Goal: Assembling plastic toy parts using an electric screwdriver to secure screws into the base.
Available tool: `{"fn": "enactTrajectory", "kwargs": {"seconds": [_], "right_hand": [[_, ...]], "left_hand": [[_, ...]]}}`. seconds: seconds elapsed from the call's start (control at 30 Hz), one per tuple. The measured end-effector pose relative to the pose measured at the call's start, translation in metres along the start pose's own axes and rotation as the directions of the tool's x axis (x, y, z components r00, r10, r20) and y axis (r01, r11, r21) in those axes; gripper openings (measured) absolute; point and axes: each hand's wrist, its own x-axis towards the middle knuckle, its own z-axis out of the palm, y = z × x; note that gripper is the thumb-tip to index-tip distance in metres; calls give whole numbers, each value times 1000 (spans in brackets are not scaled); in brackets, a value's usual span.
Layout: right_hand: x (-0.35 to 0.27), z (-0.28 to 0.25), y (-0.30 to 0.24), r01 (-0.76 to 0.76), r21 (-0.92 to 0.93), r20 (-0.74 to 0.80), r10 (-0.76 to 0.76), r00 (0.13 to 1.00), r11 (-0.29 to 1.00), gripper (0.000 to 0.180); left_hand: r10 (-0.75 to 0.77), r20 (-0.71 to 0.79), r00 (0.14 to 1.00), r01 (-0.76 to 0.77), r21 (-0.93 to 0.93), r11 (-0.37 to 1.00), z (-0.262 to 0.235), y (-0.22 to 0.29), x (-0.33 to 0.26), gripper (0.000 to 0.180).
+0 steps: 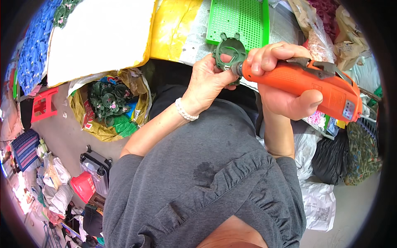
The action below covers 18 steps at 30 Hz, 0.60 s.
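Note:
My left hand (200,87), with a white beaded bracelet on its wrist, pinches a dark green plastic ring-shaped part (236,43) over the near edge of the worktable. Small lugs stick up from the far side of this part. An orange electric screwdriver (308,84) lies across my right hand (279,97), whose fingers wrap over and under its body. Its dark nose points left and meets the green part beside my left thumb. The bit and any screw are hidden there.
A bright green perforated tray (237,20) sits on the yellow-and-white worktable (173,31), right of a large white board (99,33). Below left, a gold bag (142,93) holds several dark green parts (107,99). A red stool (43,105) and a black bag (331,159) flank me.

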Motion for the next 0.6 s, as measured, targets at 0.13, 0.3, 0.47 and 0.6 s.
{"fn": "enactTrajectory", "kwargs": {"seconds": [0.13, 0.3, 0.47, 0.6], "right_hand": [[-1, -2, -2, 14, -29, 102, -11, 995, 999, 72], [-1, 0, 1, 10, 2, 92, -10, 996, 1000, 77], [7, 0, -18, 18, 81, 100, -26, 995, 997, 83], [6, -11, -32, 17, 23, -32, -16, 999, 1000, 85]], "left_hand": [[17, -22, 1000, -17, 4, 1000, 4, 3, -3, 24], [0, 30, 1000, 0, -3, 1000, -2, 5, -5, 25], [39, -38, 999, -38, 25, 999, -11, 7, -13, 29], [129, -11, 992, -129, -35, 991, -28, 20, -36, 41]]}}
